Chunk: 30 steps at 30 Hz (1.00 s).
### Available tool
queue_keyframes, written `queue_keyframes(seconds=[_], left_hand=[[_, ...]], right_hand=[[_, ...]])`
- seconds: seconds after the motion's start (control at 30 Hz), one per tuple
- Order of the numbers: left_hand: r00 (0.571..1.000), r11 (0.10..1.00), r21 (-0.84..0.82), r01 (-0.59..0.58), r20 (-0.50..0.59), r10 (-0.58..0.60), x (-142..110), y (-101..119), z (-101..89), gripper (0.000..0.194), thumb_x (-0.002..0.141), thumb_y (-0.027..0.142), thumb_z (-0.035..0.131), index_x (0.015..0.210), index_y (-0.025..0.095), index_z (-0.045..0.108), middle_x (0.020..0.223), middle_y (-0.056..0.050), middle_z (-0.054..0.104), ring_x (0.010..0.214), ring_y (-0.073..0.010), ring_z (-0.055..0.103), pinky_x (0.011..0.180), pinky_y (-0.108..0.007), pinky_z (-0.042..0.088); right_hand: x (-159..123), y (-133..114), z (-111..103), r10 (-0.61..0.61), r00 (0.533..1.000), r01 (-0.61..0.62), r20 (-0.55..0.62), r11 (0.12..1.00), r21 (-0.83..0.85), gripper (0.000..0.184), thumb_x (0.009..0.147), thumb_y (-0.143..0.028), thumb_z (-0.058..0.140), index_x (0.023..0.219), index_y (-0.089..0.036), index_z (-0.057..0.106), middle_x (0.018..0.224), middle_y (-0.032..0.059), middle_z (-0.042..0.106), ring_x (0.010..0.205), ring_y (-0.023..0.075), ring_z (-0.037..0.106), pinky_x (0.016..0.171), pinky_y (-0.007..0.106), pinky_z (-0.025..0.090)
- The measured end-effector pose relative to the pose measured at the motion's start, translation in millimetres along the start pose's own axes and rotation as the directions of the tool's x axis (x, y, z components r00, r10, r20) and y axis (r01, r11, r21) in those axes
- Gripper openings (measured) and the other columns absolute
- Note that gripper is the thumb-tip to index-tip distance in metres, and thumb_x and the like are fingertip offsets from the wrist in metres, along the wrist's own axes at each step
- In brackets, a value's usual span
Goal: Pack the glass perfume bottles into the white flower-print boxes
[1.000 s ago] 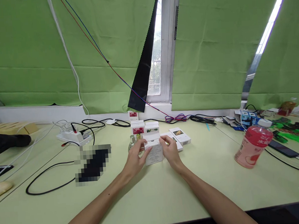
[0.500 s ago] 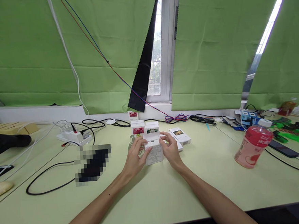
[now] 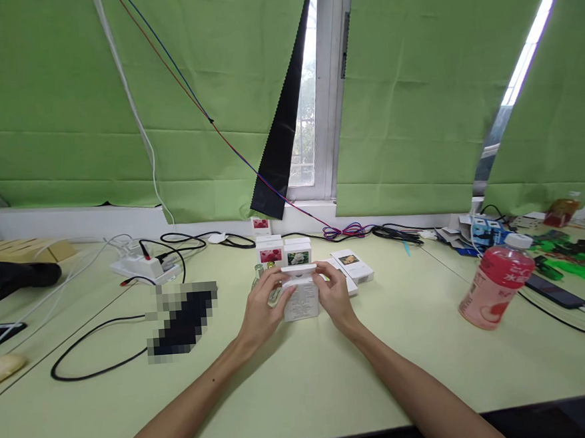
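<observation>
Your white carton (image 3: 301, 303) stands upright on the bench (image 3: 294, 386), in front of you and between your hands. Your left hand (image 3: 259, 309) holds its left side, thumb on the near face and fingers narrowed around the upper corner. Your right hand (image 3: 336, 297) has its fingers drawn in narrow at the upper right corner. The body looks formed, but the top flap (image 3: 299, 269) is bent over and not yet seated, so closing the top looks like the part left.

You can't tell from here whether the carton holds anything. Just beyond your left hand are glass bottles (image 3: 259, 270), outside any carton and partly hidden; how full they are is unclear. Behind the carton, the red-flower box (image 3: 270, 254) and white-flower box (image 3: 298, 257) stand side by side and look closed, contents hidden. A flat box (image 3: 354, 268) lies to the right. Farther right, the pink drink bottle (image 3: 497, 286) has its white cap on.
</observation>
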<state>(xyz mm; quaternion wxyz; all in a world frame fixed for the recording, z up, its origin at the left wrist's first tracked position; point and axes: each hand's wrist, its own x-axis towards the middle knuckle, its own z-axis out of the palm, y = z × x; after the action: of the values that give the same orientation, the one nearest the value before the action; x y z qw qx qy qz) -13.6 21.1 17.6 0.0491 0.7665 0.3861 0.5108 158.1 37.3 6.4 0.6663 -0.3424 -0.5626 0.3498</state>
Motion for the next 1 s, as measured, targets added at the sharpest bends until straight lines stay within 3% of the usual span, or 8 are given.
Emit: queue_keyframes(seconds=[0.47, 0.8, 1.0], left_hand=[[0.998, 1.000, 0.017, -0.024, -0.049, 0.025, 1.5, 9.5, -3.6, 0.014, 0.092, 0.032, 0.058, 0.084, 0.022, 0.064, 0.111, -0.008, 0.069, 0.100, -0.0213, 0.066, 0.085, -0.034, 0.053], [0.995, 0.999, -0.043, 0.032, -0.093, -0.036, 3.0, 9.4, -4.9, 0.026, 0.095, 0.032, 0.054, 0.074, 0.021, 0.066, 0.102, -0.005, 0.072, 0.093, -0.0194, 0.067, 0.083, -0.031, 0.053], [0.994, 0.997, -0.056, 0.047, -0.093, -0.052, 3.3, 8.6, -4.6, 0.027, 0.094, 0.034, 0.055, 0.074, 0.021, 0.067, 0.102, -0.006, 0.073, 0.093, -0.0203, 0.068, 0.084, -0.033, 0.054]], right_hand=[[-2.8, -6.4, -1.0, 0.025, 0.999, -0.024, 0.023, 0.999, -0.024, 0.029, 0.081, -0.025, 0.049, 0.095, -0.020, 0.075, 0.092, 0.0031, 0.071, 0.067, 0.0159, 0.056, 0.052, 0.024, 0.041], [-4.0, -4.1, -0.6, 0.062, 0.998, -0.062, 0.027, 0.998, 0.011, 0.031, 0.080, -0.025, 0.050, 0.095, -0.020, 0.076, 0.090, 0.0037, 0.071, 0.072, 0.0179, 0.060, 0.054, 0.024, 0.044], [-4.1, -5.3, -0.5, 0.046, 0.999, -0.046, -0.002, 0.997, -0.063, 0.033, 0.081, -0.032, 0.049, 0.094, -0.020, 0.078, 0.069, 0.0031, 0.066, 0.070, 0.0203, 0.060, 0.054, 0.026, 0.046]])
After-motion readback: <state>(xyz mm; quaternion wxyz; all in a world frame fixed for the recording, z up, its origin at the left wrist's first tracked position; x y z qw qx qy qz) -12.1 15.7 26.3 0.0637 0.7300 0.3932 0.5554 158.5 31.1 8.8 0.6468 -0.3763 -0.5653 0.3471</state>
